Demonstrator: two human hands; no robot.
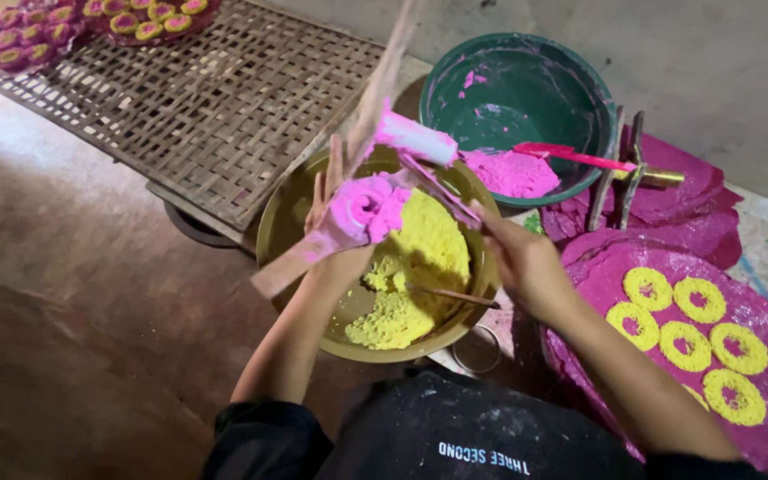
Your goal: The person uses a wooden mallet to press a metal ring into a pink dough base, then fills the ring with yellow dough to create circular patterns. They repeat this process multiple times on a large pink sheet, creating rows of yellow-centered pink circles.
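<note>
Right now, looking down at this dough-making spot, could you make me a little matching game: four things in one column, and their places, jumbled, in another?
Things:
1. green basin
2. yellow dough
3. yellow rings
4. woven bamboo tray

Places:
A. on the flat pink sheet at the right
B. upper left, bearing small pink and yellow pieces at its far edge
C. in the brass-coloured bowl beneath the hands
D. top centre, with pink dough and a pink-handled scraper inside

Pairs: 1-D, 2-C, 3-A, 4-B
</note>
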